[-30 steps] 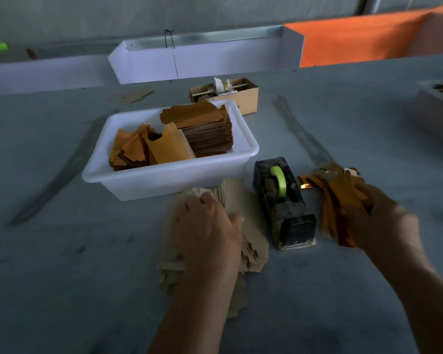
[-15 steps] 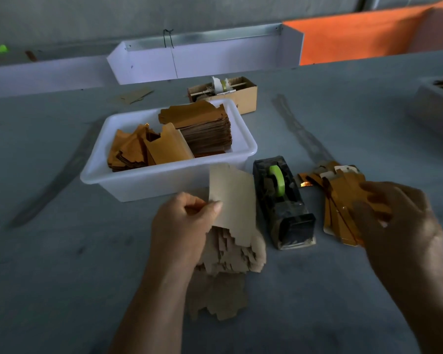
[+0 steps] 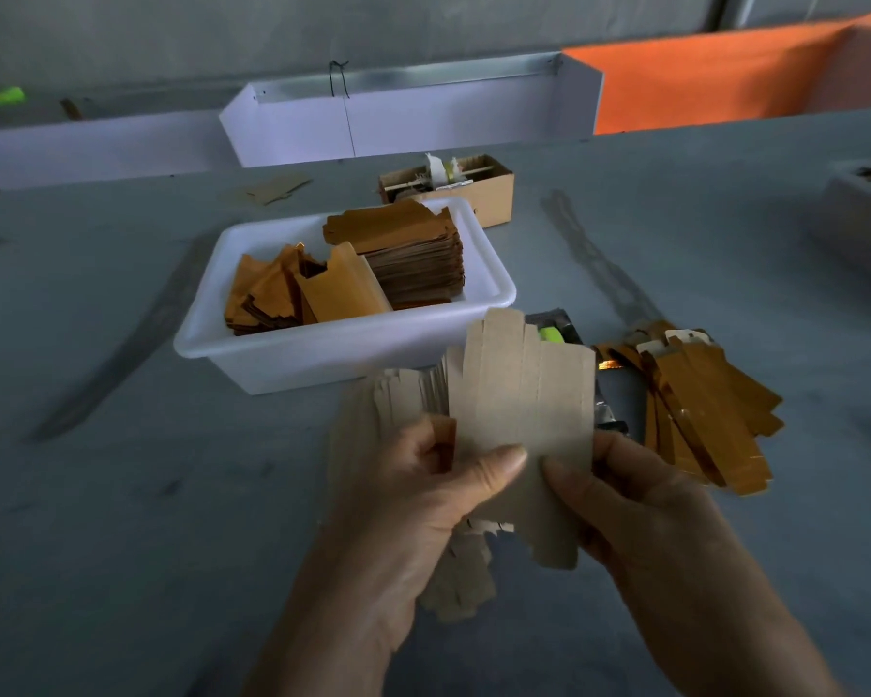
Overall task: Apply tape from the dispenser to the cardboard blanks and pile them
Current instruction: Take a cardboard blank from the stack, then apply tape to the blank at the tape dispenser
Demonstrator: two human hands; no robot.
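Hands, left (image 3: 423, 500) and right (image 3: 639, 500), pinch one cardboard blank (image 3: 519, 410) above the table (image 3: 122, 520).

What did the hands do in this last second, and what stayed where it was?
The left hand lifted one cardboard blank off the loose heap. The right hand left the gold pile and came across to grip the blank too. The white tub and tape dispenser stayed put.

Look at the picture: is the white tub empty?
No, the white tub holds a neat stack of cardboard blanks and some loose orange-brown ones.
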